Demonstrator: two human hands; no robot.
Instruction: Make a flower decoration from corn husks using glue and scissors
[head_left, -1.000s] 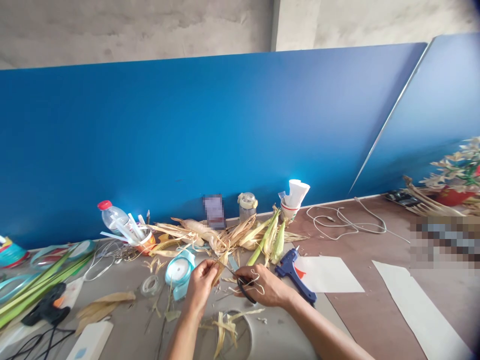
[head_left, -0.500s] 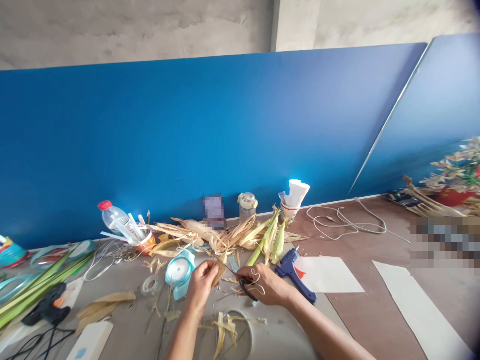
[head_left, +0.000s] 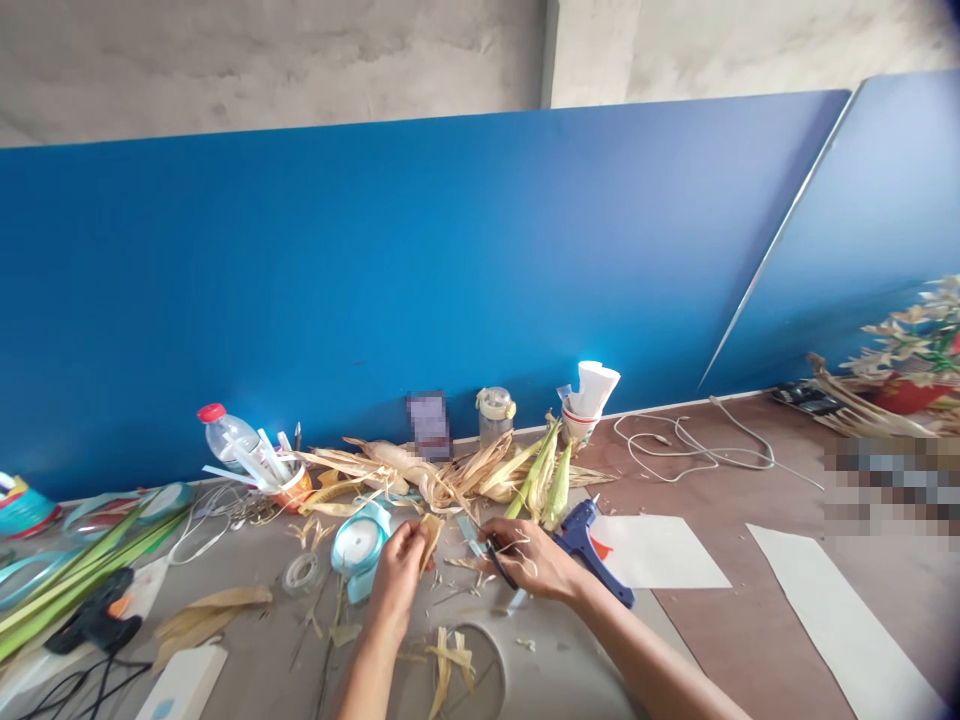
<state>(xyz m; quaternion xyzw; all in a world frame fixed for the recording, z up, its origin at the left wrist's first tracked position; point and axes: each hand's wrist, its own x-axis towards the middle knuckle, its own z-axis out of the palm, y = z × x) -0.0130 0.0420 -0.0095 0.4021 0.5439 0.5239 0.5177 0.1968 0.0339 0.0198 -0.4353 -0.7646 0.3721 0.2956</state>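
Observation:
My left hand (head_left: 403,565) pinches a small tan piece of dried corn husk (head_left: 430,540) between thumb and fingers. A short gap to the right, my right hand (head_left: 531,558) is closed around black-handled scissors (head_left: 498,562); their blades point up and left toward the husk piece, apart from it. Thin pale strands (head_left: 519,545) hang about the right hand's fingers. Behind both hands lies a heap of dried corn husks (head_left: 450,475), with greener husks (head_left: 556,485) at its right end. A roll of light-blue ribbon (head_left: 356,543) is just left of my left hand.
A blue glue gun (head_left: 592,550) rests beside my right wrist, partly over white paper (head_left: 667,552). Husk scraps (head_left: 452,660) lie in front. A black glue gun (head_left: 97,610), a clear tape roll (head_left: 301,572) and a cup of white sticks (head_left: 289,492) are to the left.
The scissors have drawn back from the husk piece, and my right hand has shifted slightly right. My left hand has turned the piece a little and moved slightly left.

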